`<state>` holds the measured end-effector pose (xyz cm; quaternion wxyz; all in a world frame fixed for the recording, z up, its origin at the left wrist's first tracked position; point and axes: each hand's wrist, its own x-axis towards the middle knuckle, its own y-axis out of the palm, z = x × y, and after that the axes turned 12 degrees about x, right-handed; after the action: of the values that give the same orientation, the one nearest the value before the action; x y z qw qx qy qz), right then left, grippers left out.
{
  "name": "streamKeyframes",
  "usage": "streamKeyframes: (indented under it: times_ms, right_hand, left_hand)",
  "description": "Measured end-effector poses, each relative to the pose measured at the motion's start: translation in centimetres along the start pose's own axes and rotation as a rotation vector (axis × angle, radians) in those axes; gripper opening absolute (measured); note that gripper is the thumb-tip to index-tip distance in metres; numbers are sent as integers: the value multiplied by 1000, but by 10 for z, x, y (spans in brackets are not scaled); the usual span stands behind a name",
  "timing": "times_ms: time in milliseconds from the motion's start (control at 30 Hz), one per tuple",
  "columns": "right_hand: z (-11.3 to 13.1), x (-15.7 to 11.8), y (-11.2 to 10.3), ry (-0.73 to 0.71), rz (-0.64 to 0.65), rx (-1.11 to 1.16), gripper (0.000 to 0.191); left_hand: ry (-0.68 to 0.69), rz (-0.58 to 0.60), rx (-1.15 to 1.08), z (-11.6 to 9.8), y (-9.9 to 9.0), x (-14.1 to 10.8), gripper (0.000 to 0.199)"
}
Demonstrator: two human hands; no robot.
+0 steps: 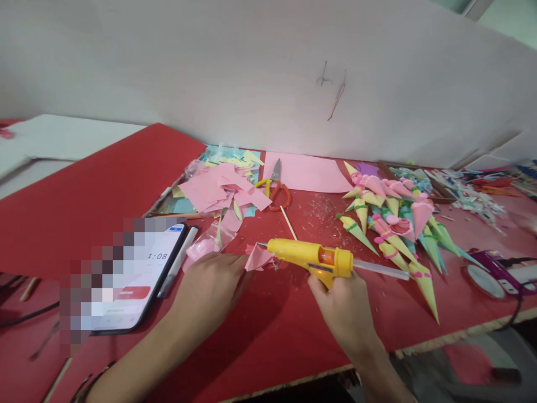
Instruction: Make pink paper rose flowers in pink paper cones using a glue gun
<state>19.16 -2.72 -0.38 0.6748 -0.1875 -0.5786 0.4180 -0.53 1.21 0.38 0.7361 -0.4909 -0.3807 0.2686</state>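
Observation:
A yellow hot glue gun [310, 256] is gripped by my right hand [346, 302], its nozzle pointing left. A clear glue stick [381, 268] sticks out of its back end. My left hand [216, 280] pinches a small pink paper piece [257, 257] at its left side; the fingertips are partly hidden. The nozzle tip is over that piece, and I cannot tell whether they touch. Just behind the left hand lies a clear plastic bag [212, 238] with something pink in it. A thin wooden stick [288, 223] lies behind the glue gun.
Pink paper pieces [222, 187] are heaped at the back, beside scissors [274, 187] with yellow and orange handles. Several paper cones [394, 215] pile up on the right. A phone [146, 268] and a marker [178, 260] lie left. Far right is a purple device [497, 271] with cables.

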Motion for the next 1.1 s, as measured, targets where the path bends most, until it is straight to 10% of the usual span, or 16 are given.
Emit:
streamKeyframes:
  times_ms: [600, 1100]
  right_hand:
    - [2, -3, -4, -15, 23, 61, 35]
    - [7, -5, -9, 79, 89, 234, 28]
  left_hand:
    - [11, -68, 23, 2, 3, 0, 34]
    - [-40, 106, 57, 2, 5, 1, 32]
